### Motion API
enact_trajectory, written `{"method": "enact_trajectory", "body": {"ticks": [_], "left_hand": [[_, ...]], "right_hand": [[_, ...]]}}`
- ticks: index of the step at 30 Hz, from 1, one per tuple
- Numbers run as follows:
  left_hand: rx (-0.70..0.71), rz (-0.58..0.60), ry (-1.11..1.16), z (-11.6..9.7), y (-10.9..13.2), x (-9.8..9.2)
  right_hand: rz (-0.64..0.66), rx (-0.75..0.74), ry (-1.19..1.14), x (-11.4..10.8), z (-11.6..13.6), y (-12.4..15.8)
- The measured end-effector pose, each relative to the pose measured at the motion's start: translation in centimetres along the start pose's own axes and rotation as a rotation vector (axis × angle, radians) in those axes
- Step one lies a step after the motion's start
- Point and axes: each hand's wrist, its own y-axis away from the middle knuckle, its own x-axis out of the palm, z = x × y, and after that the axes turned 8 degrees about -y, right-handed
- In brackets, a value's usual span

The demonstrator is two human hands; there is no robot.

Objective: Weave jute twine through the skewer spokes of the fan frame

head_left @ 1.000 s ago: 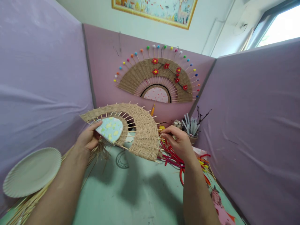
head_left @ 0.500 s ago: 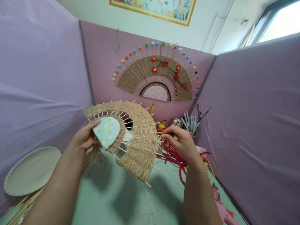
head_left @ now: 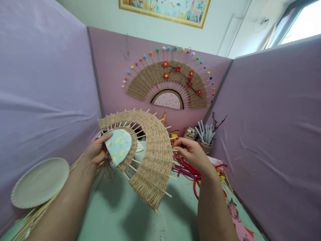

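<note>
A woven fan (head_left: 156,147) of tan cord on thin sticks hangs tilted above the table. At its inner end is a blue half-round patch (head_left: 119,145) with yellow-green shapes. My left hand (head_left: 97,149) grips the fan there, its thumb on the patch's edge and its other fingers behind. Beside the fan's outer edge, my right hand (head_left: 189,152) has its thumb and index finger pinched near the stick tips. Whatever lies between those fingertips is too small to make out.
A finished fan (head_left: 145,80) with red flowers and pom-poms hangs on the pink back panel (head_left: 110,67). Red pipe cleaners (head_left: 187,169) and a jar of white sticks (head_left: 206,135) lie behind my right hand. At left, a pale plate (head_left: 41,182) rests on straw.
The fan has shifted slightly right with my left hand and turned a little. My right hand stays pinched at its outer edge.
</note>
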Motion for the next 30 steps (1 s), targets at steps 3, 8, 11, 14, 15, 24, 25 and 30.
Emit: {"method": "enact_trajectory", "body": {"ticks": [3, 8, 11, 14, 15, 24, 25, 30], "left_hand": [[-0.023, 0.007, -0.015, 1.3, 0.3, -1.0], [-0.041, -0.029, -0.027, 3.0, 1.7, -3.4], [-0.067, -0.039, -0.020, 4.2, 2.4, -4.7], [-0.102, -0.039, -0.021, 5.7, 2.7, -5.9], [-0.115, -0.034, -0.026, 6.2, 2.8, -6.3], [-0.153, 0.018, -0.058, 7.0, 3.4, -7.6], [-0.150, -0.001, -0.046, 6.9, 3.5, -7.5], [-0.173, -0.090, 0.033, 6.5, 3.5, -7.6]], "right_hand": [[0.102, -0.025, 0.028, -0.6, 0.1, 0.4], [0.219, 0.035, 0.178, 0.0, 0.2, 0.6], [0.300, 0.083, 0.261, 1.0, 0.6, 0.6], [0.403, 0.111, 0.274, 1.8, 0.9, 0.7], [0.445, 0.110, 0.269, 1.9, 0.9, 0.7], [0.512, 0.096, 0.225, 2.6, 0.1, 0.2], [0.480, 0.075, 0.204, 2.7, 0.1, 0.2], [0.309, -0.018, 0.125, 2.4, 0.0, 0.1]]}}
